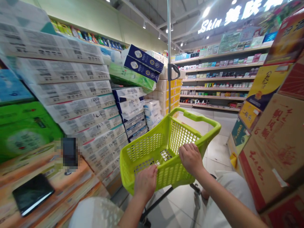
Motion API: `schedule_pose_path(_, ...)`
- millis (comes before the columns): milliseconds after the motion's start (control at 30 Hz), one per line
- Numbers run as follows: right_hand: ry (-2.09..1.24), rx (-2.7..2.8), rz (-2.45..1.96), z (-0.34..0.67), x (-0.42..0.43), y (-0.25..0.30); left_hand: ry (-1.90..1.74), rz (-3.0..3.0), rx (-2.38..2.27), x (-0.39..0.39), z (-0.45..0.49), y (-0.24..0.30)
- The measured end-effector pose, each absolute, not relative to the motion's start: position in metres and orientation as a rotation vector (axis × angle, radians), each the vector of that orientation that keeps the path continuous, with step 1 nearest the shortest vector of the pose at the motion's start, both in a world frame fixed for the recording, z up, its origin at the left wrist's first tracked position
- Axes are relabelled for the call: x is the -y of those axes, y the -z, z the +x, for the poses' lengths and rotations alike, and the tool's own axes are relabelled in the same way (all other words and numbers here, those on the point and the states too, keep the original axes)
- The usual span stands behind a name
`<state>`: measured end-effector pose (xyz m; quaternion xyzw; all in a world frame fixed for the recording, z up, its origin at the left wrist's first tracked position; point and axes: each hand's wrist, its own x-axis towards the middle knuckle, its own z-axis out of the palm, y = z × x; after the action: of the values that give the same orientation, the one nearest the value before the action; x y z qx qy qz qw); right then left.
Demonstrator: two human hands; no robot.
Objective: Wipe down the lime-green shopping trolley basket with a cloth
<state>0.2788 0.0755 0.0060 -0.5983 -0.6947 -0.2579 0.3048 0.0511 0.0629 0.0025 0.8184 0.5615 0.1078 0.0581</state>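
Observation:
A lime-green plastic shopping cart [152, 142] stands right in front of me, its slotted basket tilted in my view. My left hand [146, 180] is closed over the near rim of the basket, toward the left. Farther right along the same rim, my right hand [190, 157] is curled round the edge, with its knuckles up. A tall metal pole [169, 41] rises from the cart's far side and carries a dark hook-shaped handle [175, 72]. Below the basket, dark legs and a wheel [196, 188] show near my feet.
Stacked paper-tissue packs [95, 107] wall the left side. A dark phone [33, 193] lies on orange packs, beside a blurred-out object [69, 151]. Cardboard cartons [277, 136] rise close on the right. Tiled floor [216, 152] leads to stocked shelves [218, 76] behind.

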Motion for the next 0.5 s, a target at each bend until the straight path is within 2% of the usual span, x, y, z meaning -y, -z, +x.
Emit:
schedule_pose_path(233,0.488,1.997,-1.38,0.204,-0.059,0.021,-0.367,2.525,-1.699,-0.056,0.054,-0.002)
schedule_pose_path(367,0.54,2.043,-1.333,0.237,-0.063,0.013,-0.381,2.54,-1.675,-0.055,0.047,0.003)
schedule_pose_path(500,0.624,1.89,-1.478,0.274,-0.067,-0.001,-0.405,2.52,-1.707,-0.053,0.046,0.006)
